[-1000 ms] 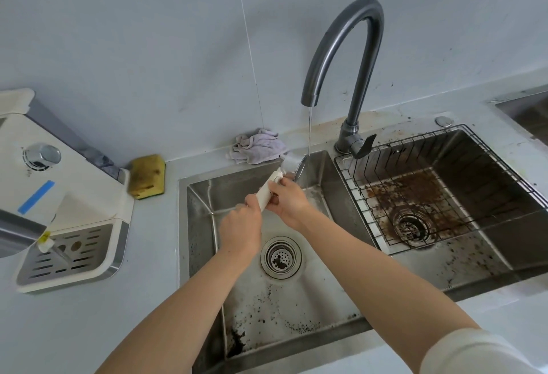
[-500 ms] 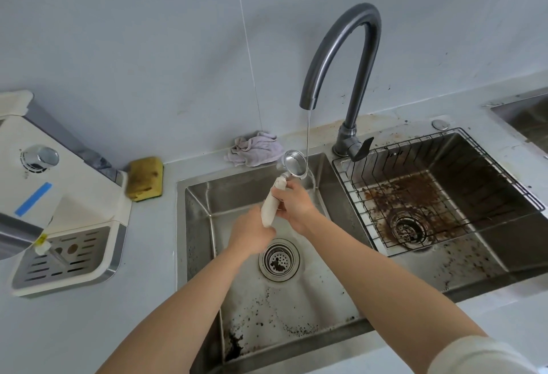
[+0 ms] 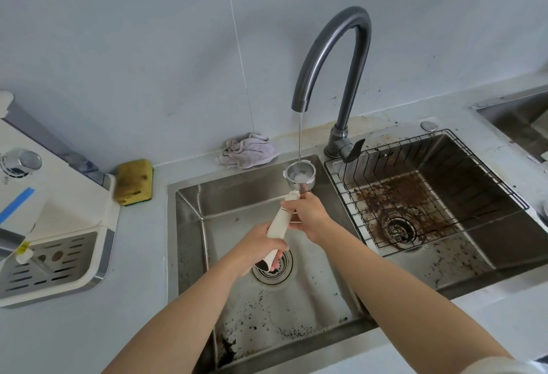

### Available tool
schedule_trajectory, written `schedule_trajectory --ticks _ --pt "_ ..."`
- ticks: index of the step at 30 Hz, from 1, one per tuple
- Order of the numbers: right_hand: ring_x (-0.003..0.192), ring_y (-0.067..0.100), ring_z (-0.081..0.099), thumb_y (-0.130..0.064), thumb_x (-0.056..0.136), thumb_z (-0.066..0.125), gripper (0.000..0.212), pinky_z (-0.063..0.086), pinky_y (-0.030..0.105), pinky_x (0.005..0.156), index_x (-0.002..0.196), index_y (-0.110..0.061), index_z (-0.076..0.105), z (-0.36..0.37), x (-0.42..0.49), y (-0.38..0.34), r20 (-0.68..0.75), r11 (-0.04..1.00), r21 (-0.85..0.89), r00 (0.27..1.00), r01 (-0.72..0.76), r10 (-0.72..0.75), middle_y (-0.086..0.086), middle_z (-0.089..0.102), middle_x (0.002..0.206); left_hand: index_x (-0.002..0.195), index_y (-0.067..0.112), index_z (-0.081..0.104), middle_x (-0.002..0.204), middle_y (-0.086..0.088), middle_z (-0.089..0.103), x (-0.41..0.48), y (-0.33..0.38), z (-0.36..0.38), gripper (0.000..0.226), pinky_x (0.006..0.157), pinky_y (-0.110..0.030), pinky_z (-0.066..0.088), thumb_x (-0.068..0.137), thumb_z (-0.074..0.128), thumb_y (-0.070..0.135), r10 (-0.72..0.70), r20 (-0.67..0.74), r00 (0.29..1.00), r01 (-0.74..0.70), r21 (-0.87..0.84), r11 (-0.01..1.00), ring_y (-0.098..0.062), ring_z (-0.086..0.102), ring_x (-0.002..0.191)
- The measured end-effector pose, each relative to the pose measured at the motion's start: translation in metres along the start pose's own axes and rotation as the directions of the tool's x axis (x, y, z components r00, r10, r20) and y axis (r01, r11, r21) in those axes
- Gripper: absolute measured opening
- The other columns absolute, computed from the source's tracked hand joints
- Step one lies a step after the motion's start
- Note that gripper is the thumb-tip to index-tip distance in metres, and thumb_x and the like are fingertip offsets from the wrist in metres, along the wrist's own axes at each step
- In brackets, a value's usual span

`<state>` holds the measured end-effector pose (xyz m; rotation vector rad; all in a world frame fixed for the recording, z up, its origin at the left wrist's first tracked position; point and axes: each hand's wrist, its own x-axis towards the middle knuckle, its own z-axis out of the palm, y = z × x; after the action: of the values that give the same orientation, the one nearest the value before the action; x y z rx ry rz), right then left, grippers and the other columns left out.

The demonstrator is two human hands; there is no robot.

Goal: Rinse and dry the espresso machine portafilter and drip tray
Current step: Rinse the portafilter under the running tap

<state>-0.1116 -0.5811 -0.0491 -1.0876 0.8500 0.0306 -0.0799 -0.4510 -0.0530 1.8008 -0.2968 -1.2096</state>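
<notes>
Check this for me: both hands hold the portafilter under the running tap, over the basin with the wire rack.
Not quite: the basin is wrong. The left hand and right hand hold the portafilter under the running tap over the left basin, which has no rack; the wire rack sits in the right basin. The head view shows it.

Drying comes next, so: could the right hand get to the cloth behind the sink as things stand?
Probably yes, once the right hand lets go of the portafilter, which the left hand also holds. The cloth lies uncovered on the counter just beyond, left of the water stream.
</notes>
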Motion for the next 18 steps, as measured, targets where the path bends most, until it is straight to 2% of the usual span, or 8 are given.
schedule_trajectory --ticks 6,10,12,16,18 --pt "0.07 0.013 0.056 0.001 0.085 0.057 0.028 0.048 0.025 0.052 0.104 -0.014 0.044 -0.003 -0.002 0.002 -0.072 0.999 -0.042 0.997 0.002 -0.005 0.0 0.054 0.082 0.084 0.012 0.052 0.059 -0.006 0.053 0.002 -0.001 0.001 0.012 0.042 -0.023 0.044 0.081 0.056 0.002 -0.024 0.079 0.997 0.022 0.032 0.999 -0.015 0.052 0.04" --pt "0.073 0.011 0.056 0.0 0.084 0.058 0.044 0.05 0.025 0.056 0.122 -0.016 0.043 -0.003 -0.002 0.002 -0.107 0.992 -0.1 0.991 0.074 -0.085 -0.003 0.051 0.086 0.096 0.011 0.052 0.065 -0.005 0.054 0.006 0.0 0.001 0.015 0.046 -0.024 0.047 0.082 0.057 0.005 -0.019 0.099 0.995 0.01 0.089 0.996 -0.014 0.057 0.045" --pt "0.076 0.011 0.056 -0.001 0.084 0.059 0.048 0.052 0.027 0.061 0.127 -0.012 0.04 -0.004 -0.001 0.001 -0.121 0.984 -0.127 0.983 0.124 -0.139 -0.005 0.05 0.086 0.099 0.014 0.052 0.068 -0.004 0.056 0.009 0.003 0.001 0.019 0.048 -0.024 0.049 0.082 0.058 0.007 -0.01 0.102 0.995 -0.001 0.101 0.995 -0.012 0.059 0.047" --pt "0.089 0.02 0.056 -0.006 0.083 0.061 0.041 0.052 0.041 0.084 0.12 -0.008 0.043 -0.007 0.0 -0.003 -0.142 0.955 -0.198 0.958 0.22 -0.25 -0.003 0.052 0.084 0.087 0.031 0.054 0.074 -0.002 0.057 0.017 0.011 0.002 0.025 0.052 -0.024 0.051 0.081 0.061 0.008 0.057 0.1 0.993 -0.069 0.114 0.991 -0.008 0.061 0.051" --pt "0.09 0.021 0.057 -0.008 0.084 0.062 0.039 0.052 0.045 0.089 0.119 -0.008 0.045 -0.007 0.001 -0.006 -0.145 0.941 -0.223 0.946 0.254 -0.29 -0.002 0.053 0.085 0.083 0.036 0.054 0.076 0.0 0.056 0.02 0.016 0.002 0.03 0.053 -0.022 0.05 0.081 0.062 0.007 0.085 0.097 0.992 -0.096 0.11 0.989 -0.007 0.061 0.052"
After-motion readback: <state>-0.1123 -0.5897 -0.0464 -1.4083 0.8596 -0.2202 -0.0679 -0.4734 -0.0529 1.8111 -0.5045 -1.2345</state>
